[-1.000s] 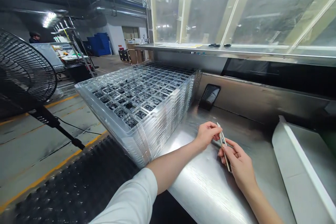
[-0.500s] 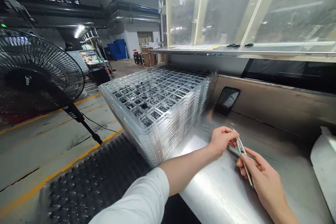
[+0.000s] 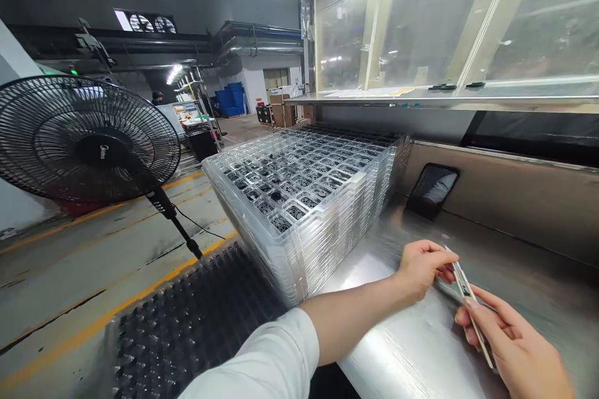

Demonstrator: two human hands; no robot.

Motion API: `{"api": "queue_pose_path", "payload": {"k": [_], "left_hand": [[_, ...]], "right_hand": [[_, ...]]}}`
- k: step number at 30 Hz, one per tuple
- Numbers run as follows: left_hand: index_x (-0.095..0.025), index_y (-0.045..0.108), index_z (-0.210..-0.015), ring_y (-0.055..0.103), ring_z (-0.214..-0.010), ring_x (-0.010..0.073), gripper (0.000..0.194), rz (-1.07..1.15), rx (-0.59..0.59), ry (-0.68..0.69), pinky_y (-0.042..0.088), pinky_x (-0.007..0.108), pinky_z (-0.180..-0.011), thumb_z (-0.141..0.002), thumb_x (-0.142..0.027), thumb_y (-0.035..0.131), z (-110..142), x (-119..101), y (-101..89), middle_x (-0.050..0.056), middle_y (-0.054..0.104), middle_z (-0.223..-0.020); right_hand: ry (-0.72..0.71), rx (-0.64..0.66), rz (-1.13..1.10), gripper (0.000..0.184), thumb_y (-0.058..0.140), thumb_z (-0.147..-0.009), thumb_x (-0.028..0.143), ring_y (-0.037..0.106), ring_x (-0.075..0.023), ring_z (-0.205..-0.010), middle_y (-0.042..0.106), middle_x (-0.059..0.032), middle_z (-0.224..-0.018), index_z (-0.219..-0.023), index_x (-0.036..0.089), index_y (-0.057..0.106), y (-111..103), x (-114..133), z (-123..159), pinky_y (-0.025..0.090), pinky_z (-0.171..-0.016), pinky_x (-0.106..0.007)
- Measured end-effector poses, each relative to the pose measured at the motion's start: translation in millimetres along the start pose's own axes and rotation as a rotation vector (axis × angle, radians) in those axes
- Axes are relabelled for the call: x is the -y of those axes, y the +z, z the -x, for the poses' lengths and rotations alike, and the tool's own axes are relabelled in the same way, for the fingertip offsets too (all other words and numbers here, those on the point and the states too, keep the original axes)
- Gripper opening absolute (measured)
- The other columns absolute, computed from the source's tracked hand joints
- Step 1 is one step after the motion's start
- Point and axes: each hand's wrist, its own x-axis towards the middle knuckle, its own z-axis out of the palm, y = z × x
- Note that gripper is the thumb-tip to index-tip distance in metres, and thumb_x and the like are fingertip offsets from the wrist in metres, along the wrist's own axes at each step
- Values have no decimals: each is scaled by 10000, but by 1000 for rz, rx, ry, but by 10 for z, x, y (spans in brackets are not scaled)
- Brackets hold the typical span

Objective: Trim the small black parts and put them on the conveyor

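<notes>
A slim, pale utility knife (image 3: pixel 461 280) with a small dark slider slants over the metal bench, its far tip up and to the left. My right hand (image 3: pixel 517 336) is closed around its handle, thumb near the slider. At the other end, the fingers of my left hand (image 3: pixel 423 265) are closed in a pinch at the tip; whether the blade is out I cannot tell. Left of my hands stands a tall stack of clear plastic trays (image 3: pixel 327 224), with dark round parts in the top tray's pockets.
A phone (image 3: pixel 433 187) leans against the bench's back wall. Overhead runs a metal shelf (image 3: pixel 440 98) with a clear panel. A black pedestal fan (image 3: pixel 103 146) stands left on the floor, and a black pocketed tray (image 3: pixel 187 324) lies below the stack. Another person (image 3: pixel 158 98) is far back.
My view has swung left and slightly up, so everything appears farther right and a little lower. Both hands keep the same hold on the utility knife.
</notes>
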Motion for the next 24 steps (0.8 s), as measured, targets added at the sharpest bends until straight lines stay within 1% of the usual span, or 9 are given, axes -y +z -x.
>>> {"api": "queue_pose_path", "payload": {"k": [3,7,10,16,21,24], "left_hand": [[-182,560,-634,500,-442,110,542,-2,-15,2,374,252,-457,-379,-562,850,-15,4,-1,-2,530,-505],[-181,566,-636,500,-445,111,520,-4,-14,-4,375,259,-462,-380,-541,839,-15,-9,2,0,535,-506],[-179,572,-648,501,-453,107,521,-16,-8,-7,374,260,-472,-392,-544,840,-3,-17,1,-5,533,-511],[-183,572,-639,511,-460,116,442,-3,-11,-22,386,257,-469,-415,-478,813,-3,-6,-7,-3,538,-512],[-178,577,-651,514,-456,117,407,-2,-11,-30,384,244,-461,-456,-429,831,-26,16,-16,-4,544,-507],[-174,576,-655,516,-452,113,388,8,0,-25,390,238,-459,-484,-404,839,-35,32,-28,-2,559,-519]], "right_hand": [[64,31,-12,684,707,-604,720,556,-254,-586,666,-82,-732,-1081,230,683,-6,45,8,468,-590,-409],[86,23,22,709,666,-606,739,557,-259,-602,663,-76,-737,-1094,224,663,-8,94,17,465,-630,-425],[105,6,49,736,637,-587,754,564,-271,-613,672,-75,-737,-1099,225,665,-5,124,25,452,-627,-435],[66,-2,-15,596,715,-580,666,573,-268,-565,680,-96,-730,-1017,260,707,0,115,24,454,-575,-424],[115,-5,-14,661,702,-531,678,564,-267,-569,677,-98,-723,-1024,238,702,1,141,22,462,-576,-421],[144,-12,-45,659,711,-500,663,551,-263,-564,672,-108,-721,-1014,250,695,17,184,30,453,-563,-416]]}}
